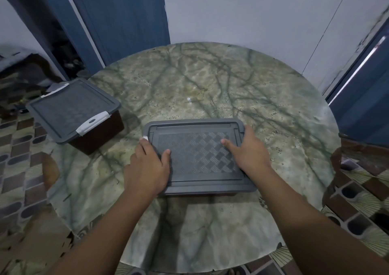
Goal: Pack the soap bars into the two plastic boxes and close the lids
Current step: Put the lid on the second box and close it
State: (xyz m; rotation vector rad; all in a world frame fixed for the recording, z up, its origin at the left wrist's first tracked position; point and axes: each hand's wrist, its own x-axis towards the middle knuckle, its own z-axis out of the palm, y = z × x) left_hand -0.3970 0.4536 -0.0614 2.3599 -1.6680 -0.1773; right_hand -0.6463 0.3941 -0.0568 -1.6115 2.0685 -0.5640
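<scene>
Grey plastic, the lid (197, 154) lies on the near box between your hands. Your left hand (147, 167) grips its left edge, thumb on top, beside a white latch (144, 138). Your right hand (246, 148) grasps the right edge. Press both ends down evenly, then snap the latches. The second box (73, 110), well left of your grip, looks already closed. No soap bars are visible.

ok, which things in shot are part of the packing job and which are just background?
Job:
- near box with grey lid, left hand and right hand gripping its ends
- second box, lid on, white latch

Background:
- marble table
- blue door
- tiled floor

No soap bars visible.
</scene>
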